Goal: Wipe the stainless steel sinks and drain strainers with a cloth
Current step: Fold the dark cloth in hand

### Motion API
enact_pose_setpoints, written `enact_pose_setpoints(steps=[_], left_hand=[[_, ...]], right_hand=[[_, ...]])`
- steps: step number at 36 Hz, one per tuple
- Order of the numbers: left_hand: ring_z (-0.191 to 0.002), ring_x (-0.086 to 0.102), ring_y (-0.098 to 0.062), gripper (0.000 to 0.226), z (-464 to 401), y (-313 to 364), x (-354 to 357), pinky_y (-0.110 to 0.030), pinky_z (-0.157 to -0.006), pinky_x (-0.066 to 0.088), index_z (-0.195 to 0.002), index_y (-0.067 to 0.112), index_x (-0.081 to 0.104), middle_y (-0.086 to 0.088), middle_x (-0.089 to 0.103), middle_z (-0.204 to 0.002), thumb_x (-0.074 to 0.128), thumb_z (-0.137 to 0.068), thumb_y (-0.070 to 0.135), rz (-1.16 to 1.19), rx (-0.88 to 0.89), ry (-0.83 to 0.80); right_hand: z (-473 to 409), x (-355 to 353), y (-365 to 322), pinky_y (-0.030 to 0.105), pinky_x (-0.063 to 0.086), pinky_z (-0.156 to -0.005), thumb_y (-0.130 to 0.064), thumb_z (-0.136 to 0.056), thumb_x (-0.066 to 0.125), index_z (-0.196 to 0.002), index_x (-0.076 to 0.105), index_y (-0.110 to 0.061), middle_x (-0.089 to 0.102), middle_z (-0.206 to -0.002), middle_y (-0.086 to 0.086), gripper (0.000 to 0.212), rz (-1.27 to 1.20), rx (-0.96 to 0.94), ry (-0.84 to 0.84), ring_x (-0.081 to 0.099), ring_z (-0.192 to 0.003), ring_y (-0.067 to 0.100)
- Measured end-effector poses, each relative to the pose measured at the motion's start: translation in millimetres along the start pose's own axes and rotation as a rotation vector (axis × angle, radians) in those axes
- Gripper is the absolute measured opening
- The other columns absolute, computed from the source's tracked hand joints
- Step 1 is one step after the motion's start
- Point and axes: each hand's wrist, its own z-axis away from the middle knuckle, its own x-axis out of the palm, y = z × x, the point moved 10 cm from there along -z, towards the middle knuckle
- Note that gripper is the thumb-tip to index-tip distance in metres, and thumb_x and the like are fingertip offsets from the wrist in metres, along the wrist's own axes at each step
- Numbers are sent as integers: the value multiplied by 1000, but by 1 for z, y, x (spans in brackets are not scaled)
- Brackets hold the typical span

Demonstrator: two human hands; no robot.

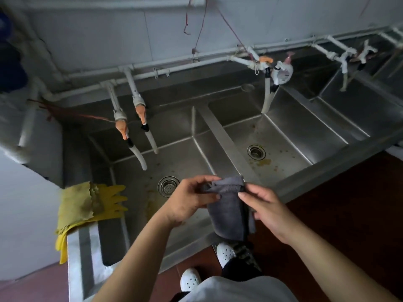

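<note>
Cloth: the grey cloth (229, 211) hangs folded between your two hands, in the air over the front rim of the sinks, at about 6 o'clock of the divider between the two basins.
Left grip: your left hand (189, 200) pinches the cloth's top edge at its 9 o'clock side, thumb and fingers curled onto the fabric.
Right grip: your right hand (267, 209) pinches the same top edge at its 3 o'clock side, fingertips on the fold; the rest of the cloth droops below both hands.
Left sink: the left sink (139, 168) lies at 10 o'clock of the cloth, its floor marked with brownish stains.
Left strainer: the left strainer (167, 186) sits in that basin's floor, just beside your left hand at its 9 o'clock.
Right sink: the right sink (290, 136) lies at 1 o'clock of the cloth, with rusty spots scattered on its floor.
Right strainer: the right strainer (256, 152) sits in that floor, at 12 o'clock of your right hand and well apart from it.
Taps: two white pipes with orange handles (130, 125) hang over the left sink; another pipe (267, 99) hangs over the right one.
Gloves: yellow gloves (87, 203) are draped over the left sink's 9 o'clock rim.
Floor: your white shoes (225, 252) stand on the red floor at 6 o'clock of the cloth.
</note>
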Motion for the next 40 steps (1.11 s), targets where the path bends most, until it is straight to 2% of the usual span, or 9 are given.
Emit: enact_pose_setpoints(steps=[8,12,15,20,24,27,32,35,40], left_hand=[[-87,71,-23,25,2,7,-42,-35,-68,57,-101,12,73,-10,72,-95,80,-78,13,256,106,106],[-82,71,-24,13,-11,-13,-61,-37,-62,58,-91,17,67,-3,72,-86,76,-84,12,199,45,297],[-88,68,-23,26,-24,-31,-70,-39,-73,58,-99,18,64,-4,69,-90,79,-78,14,161,-5,318],[-118,59,-28,74,-55,-41,-84,-50,-101,50,-127,36,54,-11,61,-122,86,-64,16,-90,-71,190],[-133,41,-7,92,-97,-33,-82,-43,-115,37,-138,55,31,23,39,-143,84,-65,36,-558,-87,84],[-122,46,-1,98,-134,-48,-68,-26,-105,39,-140,61,21,19,46,-137,84,-71,29,-729,-181,-57],[-78,59,6,66,-177,-80,-89,-9,-66,38,-128,41,50,19,62,-87,84,-73,31,-756,-376,-25],[-78,60,-3,46,-184,-103,-101,-19,-67,42,-109,43,63,17,61,-87,84,-69,37,-721,-480,-8],[-72,73,-20,34,-179,-147,-101,-43,-77,60,-91,18,65,-3,73,-85,85,-68,32,-654,-643,-47]], right_hand=[[-25,29,-14,26,57,-84,-22,-76,81,-117,68,-35,74,-113,-2,45,113,-56,-206,70,-107,15],[-56,25,-3,50,55,-95,-4,-82,74,-113,69,-21,76,-105,0,35,260,-57,-92,71,-102,18],[-86,24,3,51,53,-96,1,-83,71,-113,70,-13,76,-105,-1,32,381,-43,-142,71,-103,20],[-134,22,15,26,48,-99,-15,-86,72,-125,68,-25,69,-121,-12,40,820,-24,-314,62,-111,2],[-167,23,25,32,51,-94,-18,-90,65,-122,67,-34,66,-112,-17,36,993,7,-495,62,-105,8],[-197,17,34,39,54,-85,-20,-87,65,-111,69,-35,68,-99,-14,29,1011,44,-567,63,-91,10],[-249,6,46,38,54,-84,-25,-83,75,-105,70,-35,72,-98,-13,25,952,38,-550,66,-91,10],[-273,7,58,36,53,-79,-26,-80,76,-99,71,-34,72,-91,-11,20,956,25,-535,65,-86,14],[-285,41,80,31,48,-70,-26,-79,73,-91,70,-30,68,-82,-8,13,986,-8,-690,62,-81,17]])
